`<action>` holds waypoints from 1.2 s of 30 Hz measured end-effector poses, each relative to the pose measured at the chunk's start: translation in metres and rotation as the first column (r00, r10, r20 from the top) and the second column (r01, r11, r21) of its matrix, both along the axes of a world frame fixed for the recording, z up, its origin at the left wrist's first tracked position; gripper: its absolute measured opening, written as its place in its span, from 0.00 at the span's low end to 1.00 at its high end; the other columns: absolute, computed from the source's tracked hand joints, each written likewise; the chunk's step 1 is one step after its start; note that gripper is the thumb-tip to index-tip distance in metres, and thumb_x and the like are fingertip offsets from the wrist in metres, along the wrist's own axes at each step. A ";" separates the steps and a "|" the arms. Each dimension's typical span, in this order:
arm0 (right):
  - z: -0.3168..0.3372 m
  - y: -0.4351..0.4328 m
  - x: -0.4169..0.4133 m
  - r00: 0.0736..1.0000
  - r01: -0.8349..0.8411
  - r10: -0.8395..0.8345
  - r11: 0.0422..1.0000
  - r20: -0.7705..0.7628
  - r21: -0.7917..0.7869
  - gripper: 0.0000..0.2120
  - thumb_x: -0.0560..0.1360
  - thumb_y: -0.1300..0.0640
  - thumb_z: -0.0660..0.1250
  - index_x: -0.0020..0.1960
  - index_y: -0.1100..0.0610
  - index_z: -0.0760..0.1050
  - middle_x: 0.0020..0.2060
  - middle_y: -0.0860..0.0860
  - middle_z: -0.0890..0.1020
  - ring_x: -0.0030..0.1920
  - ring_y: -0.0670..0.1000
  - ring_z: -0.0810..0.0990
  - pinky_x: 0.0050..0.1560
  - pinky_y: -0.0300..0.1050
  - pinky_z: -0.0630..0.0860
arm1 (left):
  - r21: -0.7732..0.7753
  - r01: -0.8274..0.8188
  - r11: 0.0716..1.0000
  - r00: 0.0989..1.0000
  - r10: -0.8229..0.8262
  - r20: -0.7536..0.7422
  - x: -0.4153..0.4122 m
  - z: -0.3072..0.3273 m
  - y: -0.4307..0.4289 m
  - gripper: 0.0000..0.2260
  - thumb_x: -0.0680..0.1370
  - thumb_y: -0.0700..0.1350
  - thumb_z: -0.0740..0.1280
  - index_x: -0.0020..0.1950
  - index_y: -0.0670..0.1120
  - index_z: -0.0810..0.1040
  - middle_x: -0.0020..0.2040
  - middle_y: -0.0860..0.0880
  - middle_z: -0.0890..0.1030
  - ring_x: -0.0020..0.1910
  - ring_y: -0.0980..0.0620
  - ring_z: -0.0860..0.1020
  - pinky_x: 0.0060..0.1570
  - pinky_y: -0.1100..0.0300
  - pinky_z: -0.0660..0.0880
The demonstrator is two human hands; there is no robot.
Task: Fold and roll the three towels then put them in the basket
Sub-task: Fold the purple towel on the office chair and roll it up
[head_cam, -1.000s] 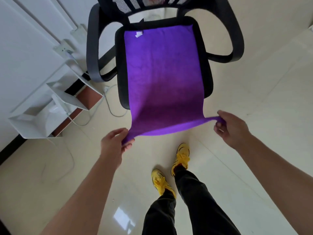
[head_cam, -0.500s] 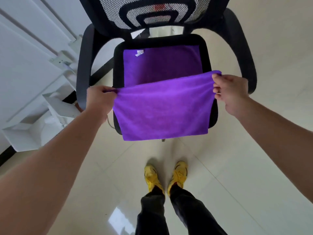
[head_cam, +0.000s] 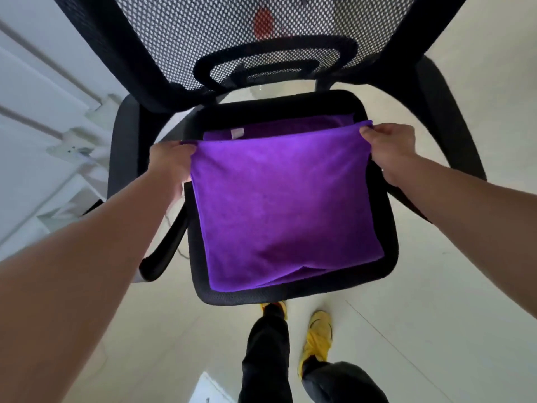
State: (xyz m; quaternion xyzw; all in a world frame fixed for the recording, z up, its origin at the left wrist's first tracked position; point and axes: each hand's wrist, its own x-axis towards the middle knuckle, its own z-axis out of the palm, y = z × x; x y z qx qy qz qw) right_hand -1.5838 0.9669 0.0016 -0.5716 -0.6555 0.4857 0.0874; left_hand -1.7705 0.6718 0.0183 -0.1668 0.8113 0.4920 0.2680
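a purple towel [head_cam: 279,205] lies on a black chair seat [head_cam: 290,295], doubled over on itself, with the fold along the seat's near edge. the top layer covers nearly all of the bottom one. only a darker strip of the lower layer shows at the far side, with a small white label [head_cam: 237,132] on it.

the left hand [head_cam: 170,161] grips the top layer's far left corner, fingers curled round the cloth, at the seat's left edge. the right hand [head_cam: 389,149] pinches the far right corner between thumb and fingers, over the seat's far right part. the towel edge between the two hands is pulled straight and sits a little short of the lower layer's far edge.

a mesh back [head_cam: 261,39] rises beyond the towel, and a black armrest [head_cam: 123,146] curves down on the left. near the seat's front, yellow shoes [head_cam: 318,338] and black trousers [head_cam: 266,359] show on a pale tiled floor [head_cam: 436,315]. a white shelf [head_cam: 58,205] stands at the left.
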 end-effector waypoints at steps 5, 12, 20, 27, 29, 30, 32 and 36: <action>-0.034 0.019 -0.034 0.998 -0.006 0.003 0.999 0.064 0.043 0.13 0.71 0.51 0.73 0.30 0.49 0.73 0.30 0.45 0.76 0.31 0.43 0.73 0.35 0.39 0.72 | -0.016 -0.001 1.000 0.991 0.003 0.133 -0.033 -0.044 0.024 0.09 0.77 0.38 0.62 0.38 0.49 0.73 0.32 0.51 0.72 0.28 0.55 0.70 0.30 0.62 0.71; -0.069 0.041 -0.057 0.965 -0.143 0.098 0.974 0.242 0.175 0.09 0.72 0.46 0.69 0.37 0.49 0.77 0.35 0.47 0.78 0.34 0.46 0.76 0.36 0.39 0.69 | -0.052 -0.006 0.999 0.986 0.015 0.164 -0.063 -0.086 0.040 0.01 0.74 0.42 0.65 0.45 0.48 0.74 0.30 0.49 0.72 0.24 0.53 0.70 0.28 0.63 0.71; -0.077 0.053 -0.071 0.872 -0.284 0.144 0.928 0.468 0.243 0.18 0.69 0.40 0.68 0.48 0.53 0.82 0.46 0.55 0.83 0.48 0.57 0.80 0.43 0.43 0.70 | -0.129 0.052 0.990 0.985 -0.029 0.173 -0.080 -0.106 0.038 0.21 0.69 0.52 0.67 0.58 0.45 0.78 0.56 0.43 0.81 0.41 0.46 0.79 0.37 0.52 0.79; -0.055 0.029 -0.026 0.936 -0.168 0.143 0.984 0.323 0.051 0.27 0.66 0.35 0.69 0.49 0.58 0.80 0.43 0.56 0.84 0.43 0.59 0.83 0.47 0.57 0.81 | -0.079 0.014 0.997 0.988 -0.001 0.152 -0.040 -0.080 0.027 0.11 0.69 0.51 0.74 0.36 0.47 0.75 0.43 0.41 0.81 0.39 0.44 0.80 0.45 0.44 0.80; -0.053 0.021 -0.008 0.954 -0.128 0.114 0.991 0.276 0.033 0.28 0.64 0.34 0.70 0.56 0.53 0.77 0.50 0.54 0.83 0.47 0.57 0.82 0.49 0.53 0.81 | -0.072 -0.014 0.997 0.993 0.023 0.118 -0.027 -0.076 0.022 0.15 0.70 0.49 0.75 0.34 0.46 0.70 0.42 0.40 0.78 0.40 0.45 0.76 0.44 0.45 0.78; -0.054 0.017 -0.003 0.960 -0.118 0.104 0.992 0.261 0.037 0.29 0.64 0.34 0.70 0.58 0.51 0.76 0.52 0.52 0.82 0.48 0.55 0.82 0.49 0.50 0.79 | -0.073 -0.029 0.997 0.994 0.036 0.102 -0.021 -0.076 0.019 0.14 0.69 0.48 0.76 0.37 0.46 0.71 0.43 0.40 0.78 0.41 0.44 0.76 0.45 0.45 0.77; -0.056 0.006 0.013 0.964 -0.108 0.095 0.993 0.250 0.040 0.29 0.64 0.34 0.70 0.59 0.50 0.76 0.54 0.49 0.81 0.48 0.51 0.79 0.48 0.44 0.75 | -0.083 -0.060 0.995 0.995 0.066 0.077 -0.004 -0.075 0.011 0.15 0.68 0.49 0.77 0.44 0.45 0.74 0.45 0.39 0.78 0.43 0.45 0.76 0.49 0.44 0.78; -0.054 -0.022 0.062 0.956 -0.101 0.101 0.995 0.274 -0.017 0.26 0.66 0.36 0.71 0.58 0.51 0.77 0.50 0.49 0.82 0.50 0.52 0.80 0.49 0.45 0.75 | -0.222 -0.042 0.974 0.999 0.038 -0.022 0.058 -0.070 -0.015 0.16 0.64 0.52 0.76 0.43 0.45 0.76 0.39 0.45 0.79 0.40 0.48 0.76 0.47 0.49 0.76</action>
